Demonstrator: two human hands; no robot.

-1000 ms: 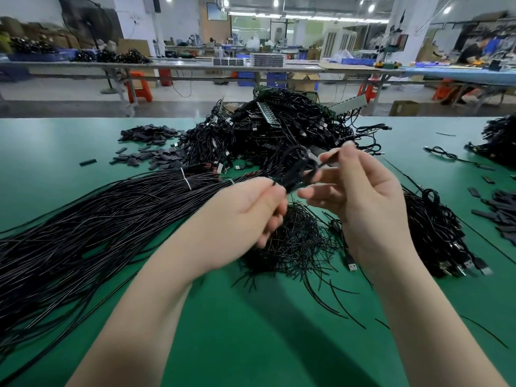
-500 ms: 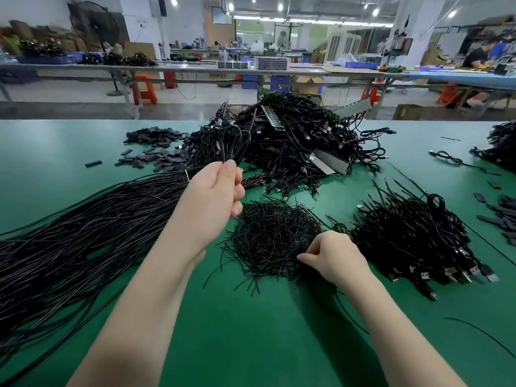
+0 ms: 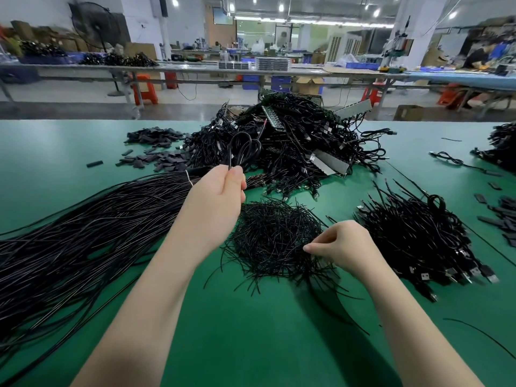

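My left hand is raised above the green table and grips a coiled black cable whose loops stick up out of the fist. Below it lies a small heap of short black twist ties. My right hand rests at the right edge of that heap, its fingers curled and pinching among the ties; which tie it holds is hidden by the fingers.
A long bundle of straight black cables fans out on the left. A big tangle of cables with circuit boards sits at the back. Bundled USB cables lie to the right. Small black sleeves are scattered at back left.
A second ago both hands held the coiled cable together. The right hand dropped to the tie heap, and the left hand now holds the coil alone, a little further back.
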